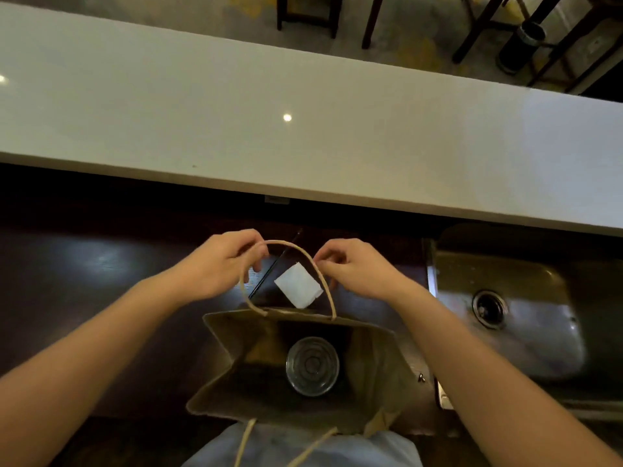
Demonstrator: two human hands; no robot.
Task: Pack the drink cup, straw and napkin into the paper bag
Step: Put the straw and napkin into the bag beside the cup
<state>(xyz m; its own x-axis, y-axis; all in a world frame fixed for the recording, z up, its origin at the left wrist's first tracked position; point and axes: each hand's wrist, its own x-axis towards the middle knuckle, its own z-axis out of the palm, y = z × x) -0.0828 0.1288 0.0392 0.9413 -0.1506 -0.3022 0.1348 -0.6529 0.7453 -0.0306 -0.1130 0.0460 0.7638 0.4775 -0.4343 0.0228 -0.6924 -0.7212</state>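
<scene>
Cup sits upright in the open bag on the bench, napkin and straw lie on the bench just beyond the bag's far rim, not packed. My left hand and right hand each pinch the far handle, fingers closed on the cord, one on each side of the loop. Best to pull the handle away from me so the mouth opens wide, then free one hand for the napkin without tipping the bag.
</scene>
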